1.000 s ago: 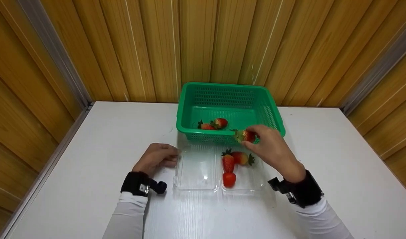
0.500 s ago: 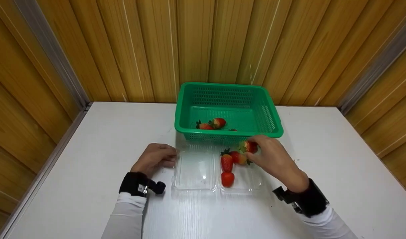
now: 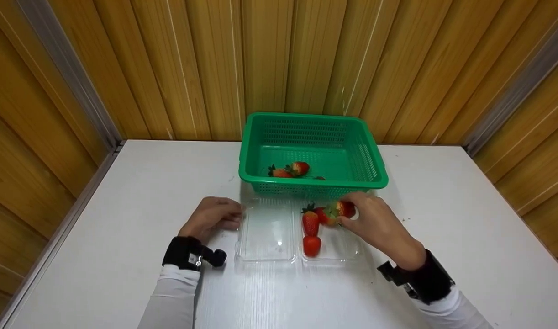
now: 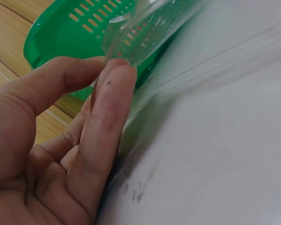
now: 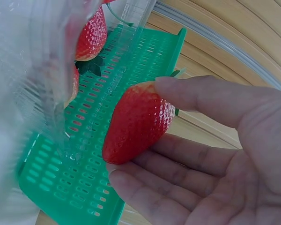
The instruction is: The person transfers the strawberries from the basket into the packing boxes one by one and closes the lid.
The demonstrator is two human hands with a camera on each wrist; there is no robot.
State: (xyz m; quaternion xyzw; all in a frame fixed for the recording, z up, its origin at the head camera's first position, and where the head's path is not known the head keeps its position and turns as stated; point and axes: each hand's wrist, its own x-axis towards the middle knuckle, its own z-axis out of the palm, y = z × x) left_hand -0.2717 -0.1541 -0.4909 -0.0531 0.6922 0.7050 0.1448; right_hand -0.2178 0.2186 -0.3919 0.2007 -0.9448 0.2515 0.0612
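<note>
A clear plastic clamshell box (image 3: 270, 253) lies open on the white table (image 3: 123, 219), just in front of a green basket (image 3: 377, 180). My right hand (image 3: 375, 221) pinches a strawberry (image 3: 345, 209) (image 5: 136, 122) between thumb and fingers, low over the box's right half, beside other strawberries (image 3: 311, 230) lying there. The left half holds nothing. My left hand (image 3: 213, 217) rests on the table, thumb and fingers pinching the box's left edge (image 4: 131, 35). More strawberries (image 3: 290, 170) lie inside the basket.
Wooden panel walls (image 3: 169, 68) close in the table on the back and both sides. Black wrist straps (image 3: 187, 252) sit on both white sleeves. Bare tabletop spreads left and right of the box.
My right hand has carried the strawberry from above the basket's front rim down and toward me, into the box's right half. The left hand has stayed on the box edge.
</note>
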